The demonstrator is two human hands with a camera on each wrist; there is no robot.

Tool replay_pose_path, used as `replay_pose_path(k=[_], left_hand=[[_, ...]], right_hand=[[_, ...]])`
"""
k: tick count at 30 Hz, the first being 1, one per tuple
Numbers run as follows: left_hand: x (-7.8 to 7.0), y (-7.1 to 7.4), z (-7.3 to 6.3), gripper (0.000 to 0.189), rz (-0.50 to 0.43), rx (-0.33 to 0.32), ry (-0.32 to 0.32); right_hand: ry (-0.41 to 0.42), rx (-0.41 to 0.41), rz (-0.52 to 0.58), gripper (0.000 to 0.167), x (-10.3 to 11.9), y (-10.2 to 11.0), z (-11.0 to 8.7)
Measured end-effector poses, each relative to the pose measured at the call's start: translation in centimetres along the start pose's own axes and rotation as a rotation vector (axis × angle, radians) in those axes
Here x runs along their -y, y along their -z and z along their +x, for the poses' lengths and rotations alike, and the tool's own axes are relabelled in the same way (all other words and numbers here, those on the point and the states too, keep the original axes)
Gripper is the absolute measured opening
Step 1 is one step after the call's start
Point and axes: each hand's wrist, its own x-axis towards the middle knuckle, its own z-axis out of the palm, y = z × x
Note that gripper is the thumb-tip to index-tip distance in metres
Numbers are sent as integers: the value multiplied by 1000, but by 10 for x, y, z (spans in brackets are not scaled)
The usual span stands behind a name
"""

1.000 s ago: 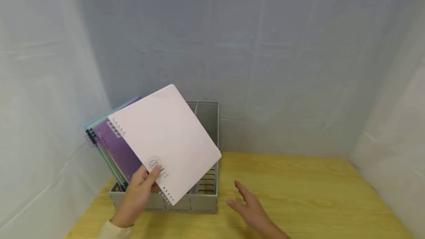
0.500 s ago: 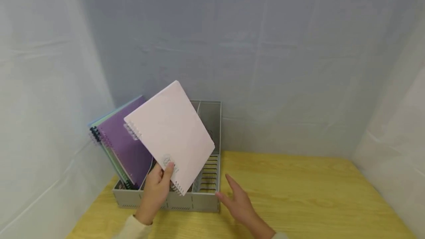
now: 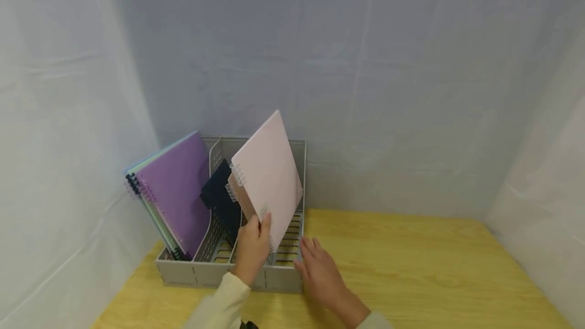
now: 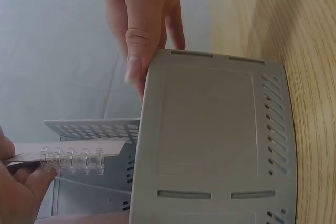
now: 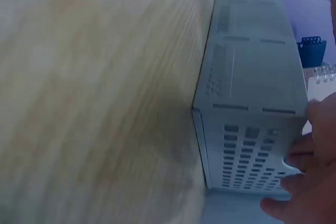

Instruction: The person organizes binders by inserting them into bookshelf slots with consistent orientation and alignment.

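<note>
My left hand (image 3: 253, 247) pinches a pale pink ring-bound notebook (image 3: 269, 171) near its lower ringed corner, thumb on the cover. The notebook is tilted over the right part of a grey file organizer (image 3: 282, 279). In the left wrist view its clear rings (image 4: 73, 159) hang beside a perforated divider (image 4: 100, 128). At the organizer's front right corner, my right hand (image 3: 323, 274) grips the side wall, thumb over the rim and fingers on the outside. A brown ring-bound notebook (image 3: 241, 194) shows partly behind the pink one.
A purple notebook (image 3: 175, 189) leans in the leftmost compartment, with green and blue ones behind it. A smaller dark navy notebook (image 3: 224, 199) stands in the compartment beside it. The organizer sits on a wooden table (image 3: 411, 263); pale sheeting (image 3: 393, 90) surrounds it.
My left hand has carried the pink notebook to the right and turned it more edge-on, uncovering the navy and brown notebooks. My right hand has moved left onto the organizer's corner.
</note>
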Motion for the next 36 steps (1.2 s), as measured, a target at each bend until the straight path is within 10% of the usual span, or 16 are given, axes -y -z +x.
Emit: replay_pose_path(k=[9,36], left_hand=[[3,-14,2,34,34,-25,39],[17,-55,-6,14,92,-17,63]], right_hand=[[43,124,-239,52,4,16,7],[64,128,-287,53,6,23,8]])
